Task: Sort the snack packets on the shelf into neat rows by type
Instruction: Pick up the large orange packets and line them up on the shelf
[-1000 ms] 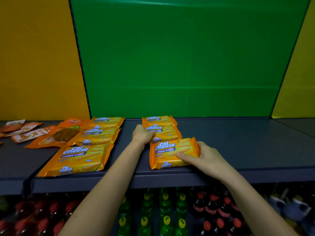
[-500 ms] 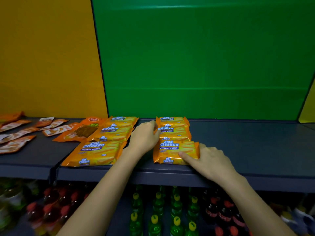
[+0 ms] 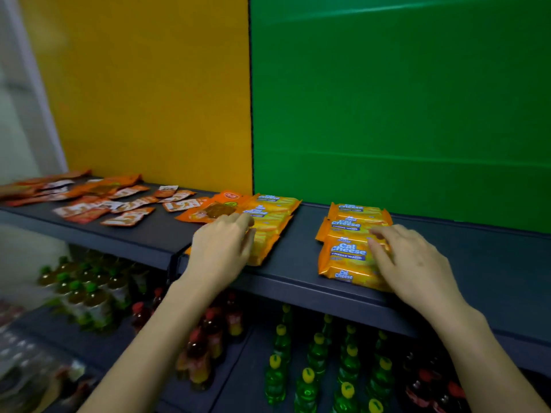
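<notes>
My right hand (image 3: 414, 263) lies flat on the right row of Cal Cheese packets (image 3: 347, 244). Its fingers are straight. They hold nothing and only press down. That row sits on the shelf (image 3: 301, 242) in front of the green wall (image 3: 387, 114) and runs from the wall out toward me. Each packet has its long side along the wall, and the words face me the right way up.

My left hand (image 3: 222, 248) is on the left row of Cal Cheese packets (image 3: 275, 214), by the green wall's left edge. Its fingers bend over the front packet, but I cannot tell if they grip it.

An orange pouch (image 3: 214, 210) touches that row, just past my left fingertips toward the wall. Its long side slants, with the top end pointing at the wall's left edge. It is a different snack, so I think it should move next. My left hand is the nearer one.
</notes>
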A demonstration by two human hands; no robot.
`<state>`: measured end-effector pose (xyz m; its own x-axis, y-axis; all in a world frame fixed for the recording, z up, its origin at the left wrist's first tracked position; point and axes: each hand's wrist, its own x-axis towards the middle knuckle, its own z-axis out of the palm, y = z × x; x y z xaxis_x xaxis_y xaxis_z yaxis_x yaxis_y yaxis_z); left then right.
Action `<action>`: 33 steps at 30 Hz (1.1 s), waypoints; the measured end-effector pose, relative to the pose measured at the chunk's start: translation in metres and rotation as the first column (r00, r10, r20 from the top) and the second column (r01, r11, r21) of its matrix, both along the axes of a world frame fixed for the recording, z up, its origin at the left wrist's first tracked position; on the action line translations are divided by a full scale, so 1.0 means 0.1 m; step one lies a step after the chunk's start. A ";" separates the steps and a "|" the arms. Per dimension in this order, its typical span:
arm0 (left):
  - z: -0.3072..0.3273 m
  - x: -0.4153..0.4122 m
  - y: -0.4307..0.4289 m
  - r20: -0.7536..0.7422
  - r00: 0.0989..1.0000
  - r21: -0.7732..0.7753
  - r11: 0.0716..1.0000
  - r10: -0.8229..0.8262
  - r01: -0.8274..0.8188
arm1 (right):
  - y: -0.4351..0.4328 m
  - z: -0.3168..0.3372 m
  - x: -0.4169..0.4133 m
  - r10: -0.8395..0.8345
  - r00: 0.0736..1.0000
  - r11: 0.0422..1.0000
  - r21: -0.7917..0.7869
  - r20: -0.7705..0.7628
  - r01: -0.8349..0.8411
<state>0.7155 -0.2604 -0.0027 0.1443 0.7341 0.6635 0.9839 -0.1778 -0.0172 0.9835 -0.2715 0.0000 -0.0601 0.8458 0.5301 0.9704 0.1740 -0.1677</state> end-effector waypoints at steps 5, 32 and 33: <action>-0.11 -0.77 -0.42 -0.081 0.978 -0.004 0.981 0.194 -0.195 | 0.13 -0.03 -0.59 0.243 0.969 0.968 0.068 -0.039 -0.240; -0.72 -4.74 -1.81 -0.032 0.891 -0.047 0.890 0.452 -0.453 | -0.30 -0.38 -4.65 0.530 0.843 0.841 -0.071 -0.093 -0.536; -0.72 -4.84 -1.77 -0.019 0.892 -0.058 0.890 0.452 -0.453 | -0.25 -0.36 -4.75 0.524 0.847 0.844 -0.075 -0.093 -0.530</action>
